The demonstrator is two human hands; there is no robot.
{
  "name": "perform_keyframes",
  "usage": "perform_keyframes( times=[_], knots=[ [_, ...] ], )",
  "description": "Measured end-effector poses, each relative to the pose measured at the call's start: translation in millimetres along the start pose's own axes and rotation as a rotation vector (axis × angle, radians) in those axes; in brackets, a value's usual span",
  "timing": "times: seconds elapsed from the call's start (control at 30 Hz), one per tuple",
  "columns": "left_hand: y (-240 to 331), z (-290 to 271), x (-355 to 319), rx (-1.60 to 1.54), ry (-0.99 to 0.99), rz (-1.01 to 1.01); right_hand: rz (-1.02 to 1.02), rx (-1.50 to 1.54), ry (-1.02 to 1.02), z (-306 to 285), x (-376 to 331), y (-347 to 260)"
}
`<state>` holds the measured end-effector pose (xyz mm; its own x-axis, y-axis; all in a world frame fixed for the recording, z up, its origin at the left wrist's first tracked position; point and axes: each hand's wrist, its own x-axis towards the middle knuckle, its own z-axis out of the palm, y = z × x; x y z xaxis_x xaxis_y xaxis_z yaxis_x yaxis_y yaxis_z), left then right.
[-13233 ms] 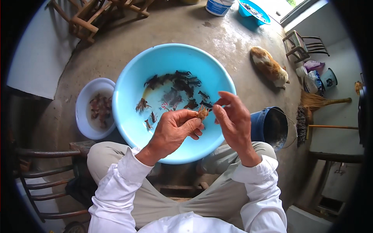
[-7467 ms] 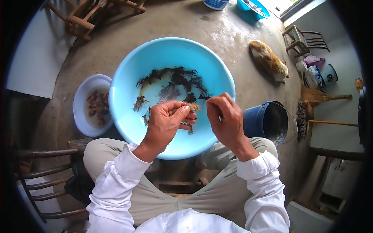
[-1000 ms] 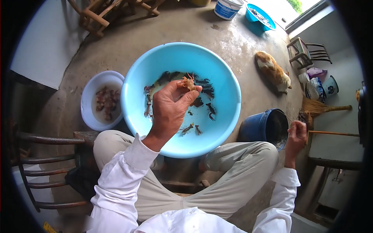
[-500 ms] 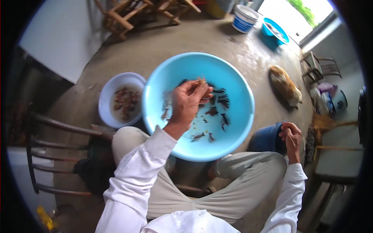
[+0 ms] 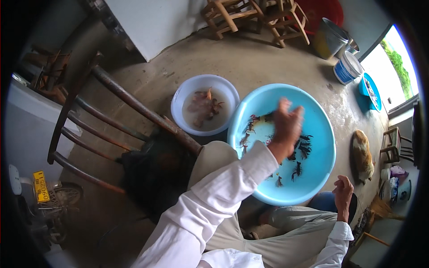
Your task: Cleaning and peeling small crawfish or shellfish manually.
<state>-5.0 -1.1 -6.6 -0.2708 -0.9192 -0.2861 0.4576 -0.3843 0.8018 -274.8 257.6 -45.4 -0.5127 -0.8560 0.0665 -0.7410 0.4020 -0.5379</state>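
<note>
My left hand (image 5: 287,127) is over the large light-blue basin (image 5: 328,129), blurred by motion, with its fingers apart and nothing seen in them. Several dark crayfish (image 5: 297,171) lie on the basin's floor, some of them hidden behind that hand. To the left, a smaller pale basin (image 5: 178,100) holds cloudy water and reddish-brown crayfish (image 5: 203,109), with one orange shape sticking up among them. My right hand (image 5: 343,193) is at the right by my knee, fingers curled in. Whatever it may hold is hidden. Behind it sits a dark-blue bucket (image 5: 325,201).
A wooden chair (image 5: 129,105) is close on my left, and a motorbike (image 5: 62,201) behind it. A brown-and-white animal (image 5: 363,154) lies on the floor at right. Farther off are wooden stools (image 5: 232,18), a white tub (image 5: 347,68) and another blue basin (image 5: 370,91).
The view has swung left. My left hand, pinched together over the large basin before, now has its fingers apart. An orange shape now shows in the small basin. My right hand stays curled.
</note>
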Motion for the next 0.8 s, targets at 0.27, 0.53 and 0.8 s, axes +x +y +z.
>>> perform_keyframes(
  times=[0.27,0.53,0.8],
  knots=[
    [24.4,-0.7,-21.6,0.124,-0.302,0.014,-0.015,-0.121,-0.120,17.4,6.9,-10.2],
    [37.4,0.8,-7.1,0.093,-0.336,0.065,-0.083,-0.139,-0.226,39.1,15.0,-47.7],
    [49.3,-3.3,-7.0,0.110,-0.384,0.100,-0.216,-0.163,-0.439,112.5,6.4,-59.2]
  ],
)
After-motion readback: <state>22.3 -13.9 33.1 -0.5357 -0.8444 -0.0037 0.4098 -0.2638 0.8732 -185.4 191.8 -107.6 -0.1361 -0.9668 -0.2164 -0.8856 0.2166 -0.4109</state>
